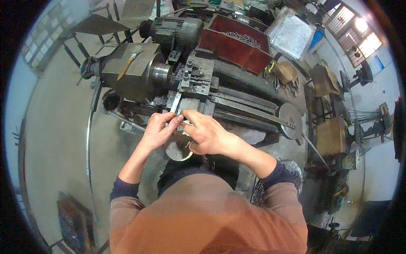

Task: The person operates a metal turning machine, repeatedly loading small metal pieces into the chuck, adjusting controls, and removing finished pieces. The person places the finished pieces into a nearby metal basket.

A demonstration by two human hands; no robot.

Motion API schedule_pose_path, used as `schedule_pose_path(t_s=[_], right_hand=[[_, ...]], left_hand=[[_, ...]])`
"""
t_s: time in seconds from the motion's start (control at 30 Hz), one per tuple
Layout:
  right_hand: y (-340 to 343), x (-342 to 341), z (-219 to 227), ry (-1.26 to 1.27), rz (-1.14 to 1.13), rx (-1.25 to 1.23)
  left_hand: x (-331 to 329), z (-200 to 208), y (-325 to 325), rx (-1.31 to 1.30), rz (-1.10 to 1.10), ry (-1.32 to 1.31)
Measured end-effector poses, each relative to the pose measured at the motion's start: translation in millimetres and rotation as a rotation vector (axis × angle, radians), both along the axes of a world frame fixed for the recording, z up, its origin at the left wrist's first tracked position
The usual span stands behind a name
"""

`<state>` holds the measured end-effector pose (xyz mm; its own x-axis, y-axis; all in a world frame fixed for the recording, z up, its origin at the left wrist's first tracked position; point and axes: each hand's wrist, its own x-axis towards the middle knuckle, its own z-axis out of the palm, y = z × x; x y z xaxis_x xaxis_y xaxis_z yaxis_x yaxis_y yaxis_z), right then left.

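In front of a small metal lathe, my left hand (158,130) and my right hand (207,133) meet at the fingertips. Both are closed, thumbs and fingers pinched together; whatever lies between them is too small and too covered to name. Just under my hands is a round, pale-rimmed container (176,153), partly hidden by the right hand. Beyond the fingertips sits the lathe's tool carriage (196,76), with the shiny round chuck (161,73) to its left.
A brush with a wooden handle (126,67) lies on the headstock (112,80). Behind the lathe stand a motor (179,30) and a dark red bin (237,53) holding many small metal pieces. A long flat bar (249,111) runs right to a round plate (290,120).
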<state>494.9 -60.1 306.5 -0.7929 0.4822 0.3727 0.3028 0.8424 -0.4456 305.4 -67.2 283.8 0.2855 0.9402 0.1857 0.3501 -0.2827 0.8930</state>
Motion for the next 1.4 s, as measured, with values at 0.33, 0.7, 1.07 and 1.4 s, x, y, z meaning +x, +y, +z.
schedule_pose_path(t_s=[0.33, 0.7, 1.07, 1.4], right_hand=[[32, -8, 15, 0.13, 0.097, -0.101], [147, -46, 10, -0.254, -0.211, 0.27], [186, -76, -15, -0.568, -0.369, 0.139], [200, -89, -13, -0.594, -0.276, -0.011]], left_hand=[[-9, -11, 15, -0.055, -0.044, -0.153], [-129, 30, 14, 0.113, 0.462, 0.145], [-299, -51, -119, -0.033, 1.055, 0.509], [-265, -60, -108, -0.295, 0.986, 0.982]])
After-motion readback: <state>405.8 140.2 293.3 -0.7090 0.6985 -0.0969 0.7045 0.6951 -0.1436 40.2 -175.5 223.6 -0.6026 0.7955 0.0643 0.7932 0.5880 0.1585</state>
